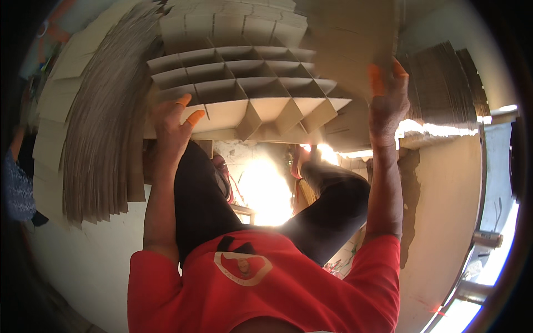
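In front of me lies a cardboard divider (225, 115), its slotted strips crossing into a grid of open cells. My left hand (173, 123) is closed at the near left corner of this grid, thumb and a finger in orange finger covers against the front strip. Higher and to the right, my right hand (388, 105) grips the edge of a brown cardboard sheet (350, 44), smeared by motion. Orange covers show on that hand's fingers too. Whether the sheet touches the grid, I cannot tell.
A tall row of packed cardboard strips (102, 133) stands at the left. More strips (438, 83) are stacked at the right, and slotted pieces (233, 25) lie beyond the grid. Bright light glares between my legs. Another person's patterned sleeve (19, 191) shows at the far left.
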A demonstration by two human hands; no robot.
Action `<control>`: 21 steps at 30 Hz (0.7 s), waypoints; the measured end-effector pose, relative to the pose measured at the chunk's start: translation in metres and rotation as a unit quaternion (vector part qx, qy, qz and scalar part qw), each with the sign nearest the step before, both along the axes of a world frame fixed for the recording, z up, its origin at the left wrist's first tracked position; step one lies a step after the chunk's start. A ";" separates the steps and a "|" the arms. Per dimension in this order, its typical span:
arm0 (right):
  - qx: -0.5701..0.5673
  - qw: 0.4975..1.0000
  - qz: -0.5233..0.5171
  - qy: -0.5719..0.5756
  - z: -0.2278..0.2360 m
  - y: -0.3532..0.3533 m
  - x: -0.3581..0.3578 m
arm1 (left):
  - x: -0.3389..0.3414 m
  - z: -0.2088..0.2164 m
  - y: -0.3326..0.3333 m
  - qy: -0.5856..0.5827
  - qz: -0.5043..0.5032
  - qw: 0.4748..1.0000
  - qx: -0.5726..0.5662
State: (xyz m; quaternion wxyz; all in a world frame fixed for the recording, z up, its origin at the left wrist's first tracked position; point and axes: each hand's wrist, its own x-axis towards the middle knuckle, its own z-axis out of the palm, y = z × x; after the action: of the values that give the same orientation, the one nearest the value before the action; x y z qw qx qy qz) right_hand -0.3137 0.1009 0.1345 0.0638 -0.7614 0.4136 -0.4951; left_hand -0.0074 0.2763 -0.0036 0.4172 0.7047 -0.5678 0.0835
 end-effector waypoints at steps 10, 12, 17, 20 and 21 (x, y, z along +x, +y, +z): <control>0.138 0.954 0.258 0.070 -0.003 0.038 0.112 | 0.000 -0.017 -0.005 0.177 -0.045 0.982 -0.042; 0.161 0.946 0.278 0.042 -0.007 0.039 0.124 | 0.002 -0.017 -0.004 0.165 -0.052 0.984 -0.039; 0.136 0.953 0.256 0.086 -0.013 0.048 0.148 | 0.001 -0.019 -0.007 0.192 -0.051 0.979 -0.050; 0.136 0.953 0.246 0.116 -0.010 0.049 0.153 | 0.000 -0.021 -0.009 0.197 -0.052 0.977 -0.069; 0.140 0.951 0.244 0.125 -0.008 0.050 0.154 | 0.001 -0.021 -0.009 0.195 -0.049 0.977 -0.071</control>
State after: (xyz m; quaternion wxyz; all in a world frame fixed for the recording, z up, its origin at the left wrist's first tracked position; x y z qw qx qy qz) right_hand -0.1596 0.1505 0.1265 0.2361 -0.8786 0.2845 -0.3022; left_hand -0.0062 0.2670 -0.0245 0.5727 0.6475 -0.5014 -0.0360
